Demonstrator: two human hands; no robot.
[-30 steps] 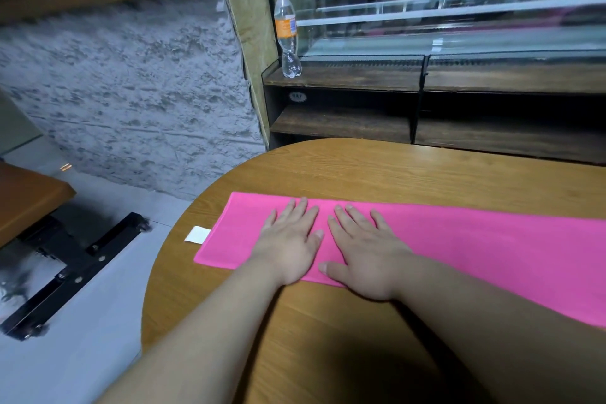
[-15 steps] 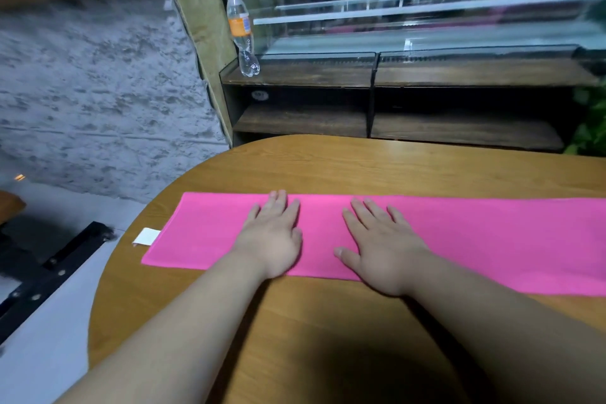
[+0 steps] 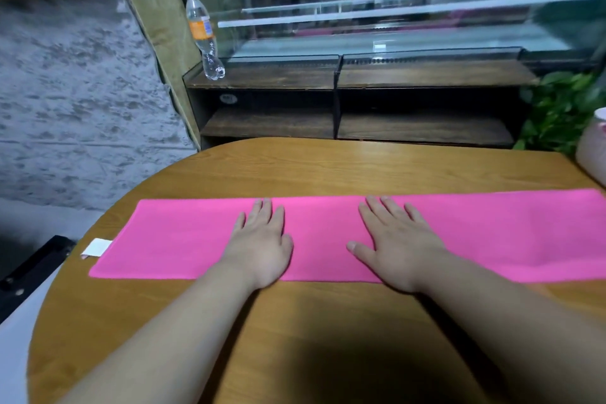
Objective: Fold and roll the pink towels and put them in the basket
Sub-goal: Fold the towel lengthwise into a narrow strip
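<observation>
Head view: a white tag [image 3: 96,247] sticks out at the left end of the towel [image 3: 183,239], which lies as a long flat strip across the worktop [image 3: 328,167]. The left hand [image 3: 260,246] and right hand [image 3: 400,249] rest on its middle, apart, fingers spread flat. Folding looks done; rolling and stowing remain. A pale container [image 3: 592,154] at the right edge may be the basket.

The pink towel [image 3: 183,239] shows as matt cloth, lying smooth. The table [image 3: 328,167] under it is grained wood with a soft sheen. Behind are a dark, dull wooden shelf [image 3: 269,123], a clear glossy plastic bottle [image 3: 200,26], a reflective glass case [image 3: 410,33] and a rough grey wall [image 3: 75,108].
</observation>
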